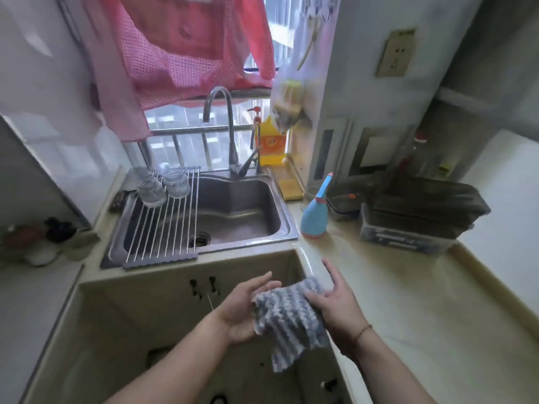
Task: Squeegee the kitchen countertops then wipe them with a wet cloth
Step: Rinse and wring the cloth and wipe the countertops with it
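Two hands hold one grey-and-white striped cloth (291,316) low centre of the frame, over a deep beige basin (116,330). Left hand (245,307) lies palm up with fingers nearly straight, cloth edge resting against its palm. Right hand (335,301) grips the cloth's right side, thumb and fingers curled round it; a thin red cord sits on that wrist. Cloth's lower corner hangs down. Desk (408,301), beige and glossy, runs along the right of the frame. On it, right of centre, a blue spray bottle (315,214) stands upright beside stacked lidded containers (417,217). Steel sink (233,211) in mid frame, roll-up rack (163,223) across its left part with two glass jars (163,185) on it. Faucet (227,126) behind, yellow soap bottle (269,144) next to it. Pink fabric (180,45) hangs at upper left.
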Motion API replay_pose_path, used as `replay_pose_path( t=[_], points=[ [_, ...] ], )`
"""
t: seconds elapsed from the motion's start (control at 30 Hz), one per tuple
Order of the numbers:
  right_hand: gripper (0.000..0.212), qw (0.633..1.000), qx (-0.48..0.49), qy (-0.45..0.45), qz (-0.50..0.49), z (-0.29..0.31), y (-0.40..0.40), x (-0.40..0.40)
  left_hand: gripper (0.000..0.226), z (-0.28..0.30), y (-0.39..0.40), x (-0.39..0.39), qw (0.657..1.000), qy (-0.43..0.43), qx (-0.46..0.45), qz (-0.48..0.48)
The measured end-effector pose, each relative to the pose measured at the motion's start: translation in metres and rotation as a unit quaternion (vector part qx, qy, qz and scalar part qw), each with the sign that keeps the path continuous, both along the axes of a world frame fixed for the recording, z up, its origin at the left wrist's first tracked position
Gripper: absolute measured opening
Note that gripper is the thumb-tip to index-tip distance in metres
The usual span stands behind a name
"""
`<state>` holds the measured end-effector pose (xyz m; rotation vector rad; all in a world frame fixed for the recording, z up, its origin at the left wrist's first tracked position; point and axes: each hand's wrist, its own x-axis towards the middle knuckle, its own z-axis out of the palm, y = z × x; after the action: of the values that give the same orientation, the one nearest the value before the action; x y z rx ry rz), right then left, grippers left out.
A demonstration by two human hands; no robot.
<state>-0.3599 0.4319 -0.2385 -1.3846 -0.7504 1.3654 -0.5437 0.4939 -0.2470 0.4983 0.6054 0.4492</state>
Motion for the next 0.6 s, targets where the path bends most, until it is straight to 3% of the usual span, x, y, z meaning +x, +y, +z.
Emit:
replay_pose_path(
  t=[0.07,0.13,0.2,0.3,0.37,0.4,0.47,0.5,0.6],
  points=[
    [0.062,0.999,-0.001,-0.041,-0.027,0.003,0.019,-0.012,0.07,-0.004,0.018,-0.022,0.999,0.017,0.025,0.043],
    [0.046,0.98,0.021,-0.2,0.002,0.007,0.045,-0.023,0.062,-0.009,0.037,-0.04,0.998,-0.022,0.027,0.06],
    [0.03,0.93,0.036,-0.361,0.055,0.012,0.077,-0.039,0.056,-0.01,0.056,-0.054,1.0,-0.005,0.015,0.011],
    [0.017,0.912,0.058,-0.394,0.104,0.02,0.124,-0.061,0.049,-0.015,0.095,-0.074,0.992,0.105,0.063,0.036],
    [0.022,0.921,0.066,-0.36,0.137,0.029,0.152,-0.071,0.05,-0.012,0.122,-0.09,0.97,0.181,0.121,0.107],
    [0.038,0.918,0.057,-0.354,0.168,0.031,0.165,-0.077,0.056,-0.013,0.136,-0.097,0.957,0.209,0.153,0.134],
    [0.067,0.882,0.029,-0.413,0.226,0.028,0.189,-0.092,0.071,-0.017,0.161,-0.113,0.937,0.235,0.2,0.165],
    [0.072,0.851,0.029,-0.468,0.238,0.025,0.201,-0.101,0.074,-0.016,0.172,-0.121,0.931,0.244,0.208,0.176],
    [0.05,0.8,0.035,-0.569,0.188,0.011,0.23,-0.122,0.075,-0.018,0.2,-0.14,0.906,0.289,0.249,0.183]
  ],
)
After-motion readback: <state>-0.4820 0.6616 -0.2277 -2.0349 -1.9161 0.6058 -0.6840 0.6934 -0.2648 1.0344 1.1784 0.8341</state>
